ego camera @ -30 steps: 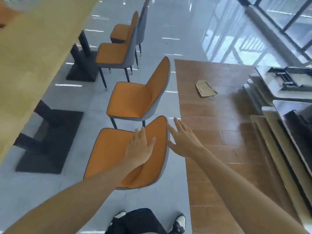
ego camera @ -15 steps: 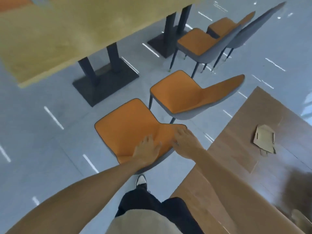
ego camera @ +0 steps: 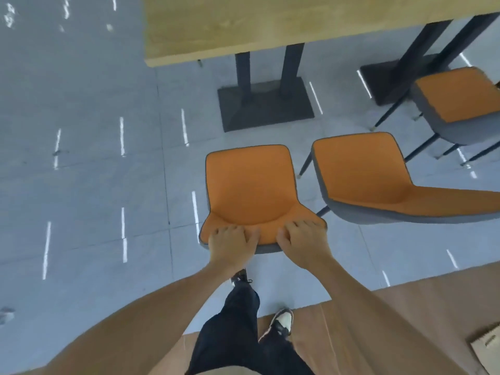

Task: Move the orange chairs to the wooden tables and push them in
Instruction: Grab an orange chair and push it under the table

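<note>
Both hands, half a second ago resting loosely, now clamp the backrest top of the orange chair (ego camera: pixel 250 190). Left hand (ego camera: pixel 232 246) and right hand (ego camera: pixel 303 244) curl their fingers over its smooth padded, grey-edged rim. Its seat faces the pale wooden table (ego camera: pixel 270 25) on black metal legs, across glossy grey floor tiles (ego camera: pixel 94 185).
</note>
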The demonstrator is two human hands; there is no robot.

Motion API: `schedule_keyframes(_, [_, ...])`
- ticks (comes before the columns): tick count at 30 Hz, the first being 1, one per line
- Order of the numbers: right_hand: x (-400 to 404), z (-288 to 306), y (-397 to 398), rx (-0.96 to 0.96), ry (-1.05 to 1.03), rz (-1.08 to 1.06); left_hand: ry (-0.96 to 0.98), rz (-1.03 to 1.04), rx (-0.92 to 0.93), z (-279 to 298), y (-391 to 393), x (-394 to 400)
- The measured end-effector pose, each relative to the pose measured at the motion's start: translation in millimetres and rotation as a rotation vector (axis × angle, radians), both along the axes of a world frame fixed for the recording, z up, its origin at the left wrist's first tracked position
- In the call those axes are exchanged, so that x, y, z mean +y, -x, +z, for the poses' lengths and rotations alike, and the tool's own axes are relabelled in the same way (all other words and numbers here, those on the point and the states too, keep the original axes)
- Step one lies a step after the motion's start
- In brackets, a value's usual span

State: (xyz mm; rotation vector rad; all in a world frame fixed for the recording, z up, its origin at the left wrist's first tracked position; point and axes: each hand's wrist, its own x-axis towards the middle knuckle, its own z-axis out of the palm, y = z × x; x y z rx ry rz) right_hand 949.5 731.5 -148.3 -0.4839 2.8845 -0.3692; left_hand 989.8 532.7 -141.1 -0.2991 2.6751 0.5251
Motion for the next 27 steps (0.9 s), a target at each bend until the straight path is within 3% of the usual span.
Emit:
schedule_keyframes(6, [-1, -23, 17, 0.152, 0.103, 0.08, 0.141, 0.018, 0.127, -23, 1, -24])
schedule_keyframes(11, [5, -31, 69, 0.231, 0.108, 0.134, 0.114, -0.001, 0.193, -31, 49, -21])
schedule_keyframes(27, [-71, -35, 367, 0.265, 0.058, 0.069, 0.171, 0.15, 0.201, -35, 338, -86])
